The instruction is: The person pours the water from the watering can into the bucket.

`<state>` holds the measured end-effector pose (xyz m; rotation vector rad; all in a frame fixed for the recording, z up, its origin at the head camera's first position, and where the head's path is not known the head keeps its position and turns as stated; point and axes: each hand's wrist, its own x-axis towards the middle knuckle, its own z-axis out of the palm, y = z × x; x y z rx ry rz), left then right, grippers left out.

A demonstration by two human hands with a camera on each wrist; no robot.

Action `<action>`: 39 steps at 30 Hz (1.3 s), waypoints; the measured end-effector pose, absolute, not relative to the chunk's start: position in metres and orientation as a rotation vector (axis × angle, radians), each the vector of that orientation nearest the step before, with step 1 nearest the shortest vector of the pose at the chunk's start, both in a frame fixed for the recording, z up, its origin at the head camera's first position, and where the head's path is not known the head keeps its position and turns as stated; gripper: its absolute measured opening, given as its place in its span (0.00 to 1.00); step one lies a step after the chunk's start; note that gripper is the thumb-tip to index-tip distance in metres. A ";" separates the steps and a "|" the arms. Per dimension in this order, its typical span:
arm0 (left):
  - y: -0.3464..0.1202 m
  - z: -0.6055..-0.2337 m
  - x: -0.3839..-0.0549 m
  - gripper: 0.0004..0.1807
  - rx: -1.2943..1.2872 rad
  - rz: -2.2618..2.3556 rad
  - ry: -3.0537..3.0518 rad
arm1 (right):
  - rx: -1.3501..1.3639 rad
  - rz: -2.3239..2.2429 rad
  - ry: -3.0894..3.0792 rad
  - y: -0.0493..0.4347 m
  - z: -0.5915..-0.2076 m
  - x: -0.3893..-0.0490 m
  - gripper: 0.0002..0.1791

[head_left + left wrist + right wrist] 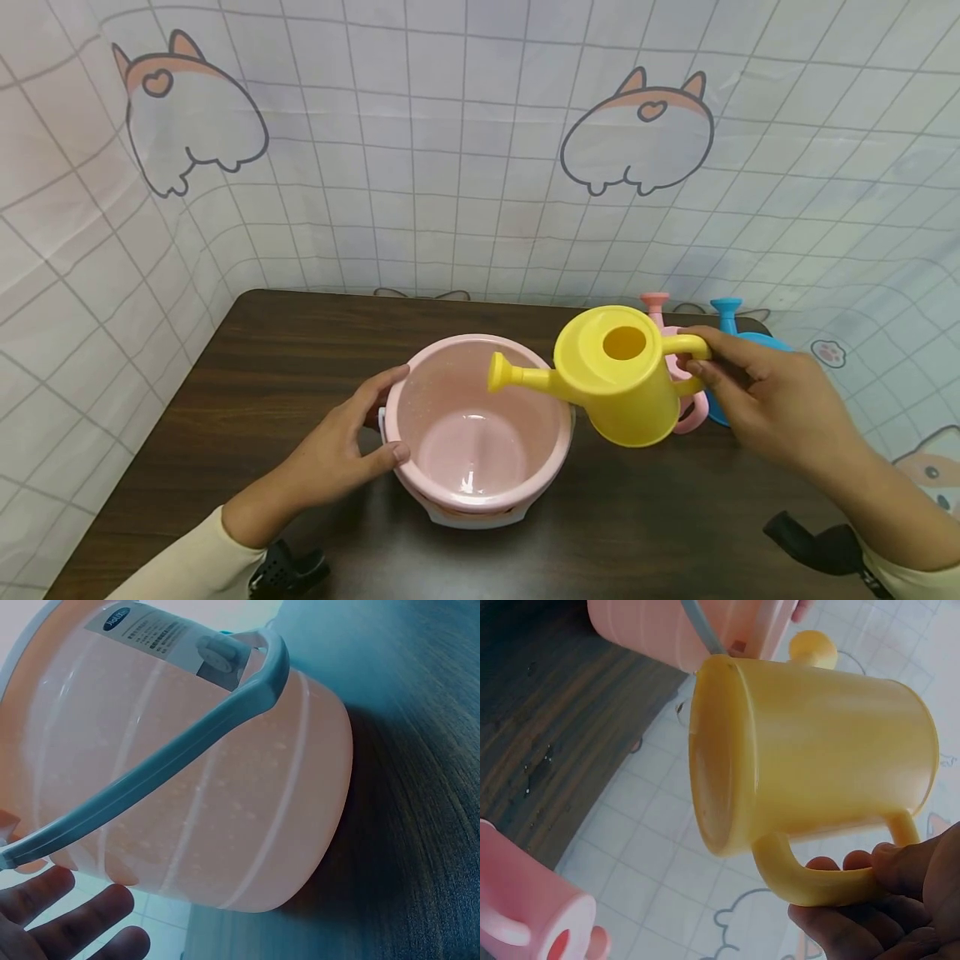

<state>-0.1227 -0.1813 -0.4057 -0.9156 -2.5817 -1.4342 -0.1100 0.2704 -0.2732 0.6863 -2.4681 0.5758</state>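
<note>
Yellow watering can [633,398], spout [531,378] over pink bucket [480,503]

Bench [637,517] offers passage right-front of pink bucket [480,503]. Yellow can [630,396] partly obstructs bucket mouth; pink can [525,885], blue can [726,308] stand behind.

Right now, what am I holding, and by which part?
Your right hand holds the yellow watering can by its handle. Your left hand rests on the rim of the bucket.
</note>
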 end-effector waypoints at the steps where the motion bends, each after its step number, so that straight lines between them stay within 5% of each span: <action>1: -0.181 -0.406 -0.122 0.45 -0.913 -1.437 -2.585 | 0.688 0.575 -2.469 0.270 -0.273 -0.110 0.24; 39: -0.181 -0.408 -0.124 0.44 -0.931 -1.444 -2.563 | 0.705 0.622 -2.477 0.262 -0.262 -0.109 0.27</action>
